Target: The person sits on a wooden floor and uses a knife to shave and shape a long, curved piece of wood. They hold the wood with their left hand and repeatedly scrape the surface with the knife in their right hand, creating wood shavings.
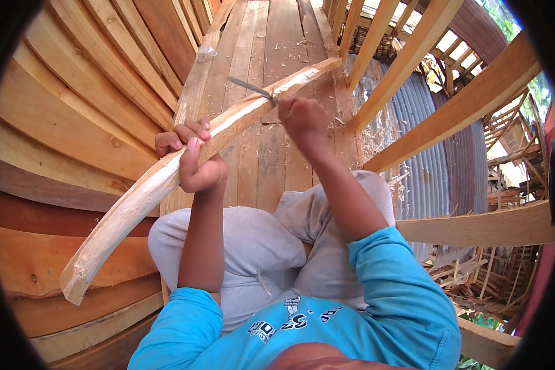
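A long, slightly curved wooden pole [114, 225] slants from the lower left up to the right, with a pale peeled strip along its top. My left hand [197, 160] is closed around its middle, thumb and fingers over the upper side. A knife [251, 88] lies across the pole farther along, its blade pointing up and left. In a fist, my right hand [303, 120] grips it on the pole's right side; the handle is mostly hidden by the fingers. The blade appears to touch the pale strip.
My crossed legs in grey trousers [240, 240] rest on a plank floor [271, 160] strewn with shavings. A plank wall [80, 129] stands close on the left. Wooden slats [407, 145] line the right, with corrugated metal sheets [422, 135] beyond. A small clear object [206, 54] lies ahead.
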`<act>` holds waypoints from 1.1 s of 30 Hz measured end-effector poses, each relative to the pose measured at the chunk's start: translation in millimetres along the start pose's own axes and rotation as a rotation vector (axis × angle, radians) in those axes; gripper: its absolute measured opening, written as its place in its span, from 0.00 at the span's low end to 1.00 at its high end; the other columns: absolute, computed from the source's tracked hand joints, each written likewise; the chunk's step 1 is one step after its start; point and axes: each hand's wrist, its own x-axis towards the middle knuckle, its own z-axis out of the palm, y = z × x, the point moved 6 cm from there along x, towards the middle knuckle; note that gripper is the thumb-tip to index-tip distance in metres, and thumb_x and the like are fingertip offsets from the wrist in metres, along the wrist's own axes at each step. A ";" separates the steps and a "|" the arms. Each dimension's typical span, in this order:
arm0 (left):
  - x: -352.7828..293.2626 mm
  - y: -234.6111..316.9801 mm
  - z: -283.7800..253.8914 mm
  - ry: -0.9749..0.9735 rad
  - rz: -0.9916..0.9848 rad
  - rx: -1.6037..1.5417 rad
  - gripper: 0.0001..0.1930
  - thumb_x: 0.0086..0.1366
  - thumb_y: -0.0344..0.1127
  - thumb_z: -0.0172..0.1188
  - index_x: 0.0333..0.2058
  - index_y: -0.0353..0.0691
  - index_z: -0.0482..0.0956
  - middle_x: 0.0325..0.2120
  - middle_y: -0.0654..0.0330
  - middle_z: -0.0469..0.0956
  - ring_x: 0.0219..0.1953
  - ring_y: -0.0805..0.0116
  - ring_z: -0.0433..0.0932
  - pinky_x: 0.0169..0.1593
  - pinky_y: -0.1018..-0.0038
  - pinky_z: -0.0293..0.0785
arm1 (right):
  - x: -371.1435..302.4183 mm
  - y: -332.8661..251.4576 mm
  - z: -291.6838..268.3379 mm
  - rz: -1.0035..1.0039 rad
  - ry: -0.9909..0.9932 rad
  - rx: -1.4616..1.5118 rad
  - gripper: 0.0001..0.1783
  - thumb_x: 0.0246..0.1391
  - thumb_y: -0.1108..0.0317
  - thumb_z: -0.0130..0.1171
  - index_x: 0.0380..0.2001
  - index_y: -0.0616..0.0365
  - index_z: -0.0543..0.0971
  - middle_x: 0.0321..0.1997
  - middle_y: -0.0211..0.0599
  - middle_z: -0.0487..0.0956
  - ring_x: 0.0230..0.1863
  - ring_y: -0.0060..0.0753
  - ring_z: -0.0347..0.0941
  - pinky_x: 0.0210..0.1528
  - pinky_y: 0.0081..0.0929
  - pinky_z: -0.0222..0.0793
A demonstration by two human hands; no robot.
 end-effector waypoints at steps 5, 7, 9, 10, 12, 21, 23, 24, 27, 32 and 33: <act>3.7 -3.4 -17.8 0.125 0.008 -0.086 0.13 0.47 0.24 0.52 0.30 0.44 0.61 0.19 0.60 0.66 0.26 0.66 0.70 0.46 0.59 0.71 | -23.0 -38.3 -5.2 -0.011 -0.111 -0.006 0.28 0.57 0.59 0.43 0.07 0.59 0.75 0.11 0.50 0.74 0.13 0.53 0.74 0.21 0.46 0.72; 3.2 -0.4 -17.6 0.091 0.006 -0.037 0.12 0.47 0.24 0.52 0.30 0.44 0.62 0.19 0.61 0.66 0.26 0.66 0.70 0.47 0.58 0.70 | -19.1 -34.3 -4.3 -0.100 -0.060 0.045 0.27 0.57 0.59 0.43 0.09 0.58 0.76 0.12 0.50 0.75 0.15 0.55 0.75 0.21 0.47 0.72; -5.7 -4.2 6.9 0.055 -0.039 0.026 0.11 0.47 0.25 0.52 0.29 0.46 0.63 0.19 0.62 0.65 0.27 0.67 0.69 0.49 0.57 0.69 | 7.5 25.4 7.7 -0.009 0.055 -0.055 0.26 0.57 0.59 0.43 0.09 0.57 0.77 0.12 0.50 0.75 0.15 0.56 0.75 0.22 0.48 0.72; -4.3 -8.1 3.1 0.091 -0.027 0.020 0.11 0.47 0.25 0.52 0.29 0.47 0.63 0.20 0.63 0.66 0.27 0.67 0.69 0.49 0.58 0.69 | 8.0 24.1 14.3 0.067 0.001 -0.058 0.26 0.59 0.59 0.42 0.14 0.60 0.79 0.19 0.56 0.78 0.18 0.57 0.76 0.22 0.48 0.72; -0.4 -7.5 -8.4 0.109 -0.017 -0.029 0.11 0.47 0.25 0.52 0.29 0.47 0.63 0.20 0.63 0.67 0.27 0.68 0.69 0.48 0.59 0.68 | 1.9 13.4 17.0 0.084 -0.141 0.021 0.28 0.62 0.55 0.42 0.16 0.63 0.78 0.20 0.55 0.78 0.16 0.53 0.75 0.21 0.47 0.72; -0.9 6.1 3.0 -0.010 -0.006 -0.001 0.12 0.47 0.25 0.52 0.29 0.48 0.63 0.18 0.65 0.65 0.28 0.69 0.68 0.47 0.61 0.66 | -17.4 6.2 6.9 0.528 -1.388 1.195 0.28 0.67 0.39 0.44 0.27 0.54 0.71 0.14 0.21 0.59 0.12 0.14 0.50 0.13 0.18 0.43; -1.3 5.9 1.8 -0.002 -0.004 -0.003 0.12 0.47 0.25 0.52 0.30 0.48 0.63 0.18 0.65 0.64 0.28 0.69 0.67 0.47 0.61 0.66 | -17.1 4.4 7.1 0.560 -1.422 1.239 0.26 0.67 0.41 0.46 0.28 0.54 0.70 0.15 0.20 0.58 0.12 0.13 0.48 0.13 0.17 0.39; -2.0 5.1 -1.1 0.016 -0.003 -0.009 0.12 0.47 0.25 0.52 0.30 0.48 0.63 0.18 0.65 0.64 0.28 0.69 0.67 0.47 0.61 0.66 | -14.7 5.4 11.7 0.629 -1.341 1.204 0.25 0.67 0.42 0.47 0.27 0.54 0.70 0.15 0.20 0.58 0.12 0.12 0.47 0.13 0.18 0.38; -1.3 5.9 -1.6 0.027 -0.006 0.000 0.12 0.47 0.25 0.52 0.29 0.48 0.63 0.17 0.65 0.64 0.27 0.69 0.67 0.47 0.61 0.66 | -10.4 10.0 15.6 0.775 -1.262 1.163 0.24 0.67 0.46 0.49 0.24 0.53 0.70 0.14 0.18 0.56 0.12 0.11 0.45 0.13 0.18 0.36; -1.1 4.8 -6.1 0.052 -0.005 -0.001 0.11 0.47 0.26 0.52 0.28 0.48 0.62 0.17 0.65 0.63 0.27 0.69 0.67 0.48 0.61 0.66 | 3.5 13.1 22.1 0.486 -0.987 0.826 0.26 0.64 0.46 0.53 0.18 0.53 0.72 0.14 0.23 0.63 0.15 0.19 0.55 0.19 0.24 0.48; -1.0 4.1 -3.3 0.060 -0.012 -0.003 0.11 0.47 0.26 0.52 0.28 0.48 0.62 0.17 0.65 0.63 0.27 0.69 0.67 0.48 0.61 0.66 | 4.6 17.7 26.5 0.436 -0.903 0.734 0.26 0.62 0.46 0.54 0.20 0.56 0.77 0.16 0.29 0.69 0.18 0.24 0.63 0.23 0.29 0.57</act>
